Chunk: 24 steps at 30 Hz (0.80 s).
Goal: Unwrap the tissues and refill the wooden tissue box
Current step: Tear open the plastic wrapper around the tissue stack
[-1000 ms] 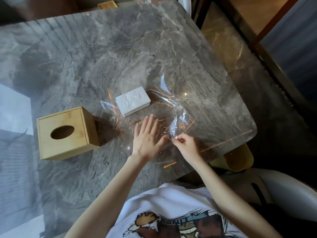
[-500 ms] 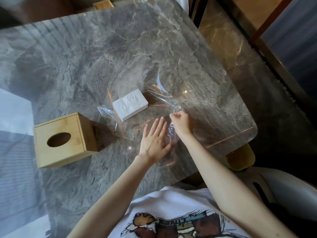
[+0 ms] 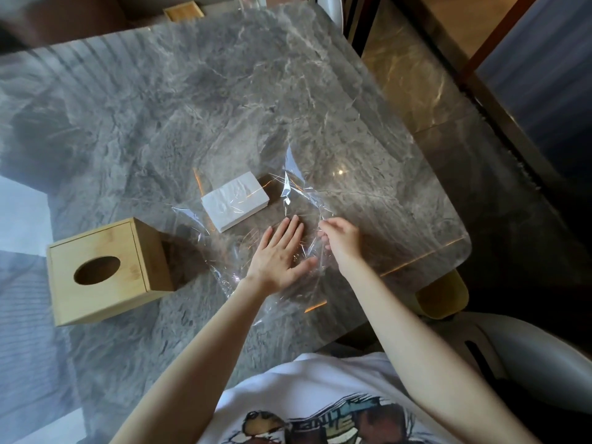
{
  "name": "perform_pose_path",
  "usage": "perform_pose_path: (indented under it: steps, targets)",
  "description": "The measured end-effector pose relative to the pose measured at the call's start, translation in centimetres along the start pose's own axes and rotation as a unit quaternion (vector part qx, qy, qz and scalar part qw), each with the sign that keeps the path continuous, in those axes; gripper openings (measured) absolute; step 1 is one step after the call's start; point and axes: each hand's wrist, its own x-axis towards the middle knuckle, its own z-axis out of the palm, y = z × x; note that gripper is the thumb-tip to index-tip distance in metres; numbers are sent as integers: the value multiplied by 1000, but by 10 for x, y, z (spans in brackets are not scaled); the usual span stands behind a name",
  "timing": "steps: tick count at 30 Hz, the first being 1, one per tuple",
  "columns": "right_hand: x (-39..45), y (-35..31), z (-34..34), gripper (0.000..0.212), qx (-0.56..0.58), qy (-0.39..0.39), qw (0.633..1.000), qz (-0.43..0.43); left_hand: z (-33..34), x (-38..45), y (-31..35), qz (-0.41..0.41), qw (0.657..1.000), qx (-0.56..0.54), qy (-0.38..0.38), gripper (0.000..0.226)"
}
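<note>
A white stack of tissues (image 3: 235, 200) lies bare on the grey marble table (image 3: 224, 91), resting on a spread sheet of clear plastic wrap (image 3: 298, 187). The wooden tissue box (image 3: 105, 270) with an oval hole on top stands to the left of the wrap. My left hand (image 3: 278, 251) lies flat on the wrap with fingers together, just right of the tissues. Beside it, my right hand (image 3: 341, 240) pinches an edge of the wrap between its fingertips.
The table's rounded front right corner (image 3: 461, 248) is close to my right hand. A white chair (image 3: 528, 363) and a yellow seat edge (image 3: 442, 299) sit below it. A small wooden piece (image 3: 184, 11) lies beyond the far edge.
My right hand has drawn the bunched wrap away from me and then back beside the left hand, spreading it flatter. My left hand stayed pressed on the sheet.
</note>
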Motion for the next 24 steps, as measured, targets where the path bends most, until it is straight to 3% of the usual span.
perform_pose_path:
  steps: [2, 5, 10, 20, 24]
  targets:
    - [-9, -5, -11, 9, 38, -3, 999, 11, -2, 1, -1, -4, 1000, -30, -5, 94]
    - [-23, -7, -28, 16, 88, 12, 996, 23, -6, 2, 1, -5, 998, -58, -13, 103]
    - [-49, 7, -64, 15, 119, 52, 990, 52, -7, 3, 0, -11, 998, -64, -19, 94]
    - [-81, 69, -98, 8, 20, 122, 987, 105, 1, 4, -6, 6, 999, -42, 1, 87]
    - [-84, 82, -101, 22, -23, 144, 984, 101, 0, 4, -6, 7, 999, -41, -2, 88]
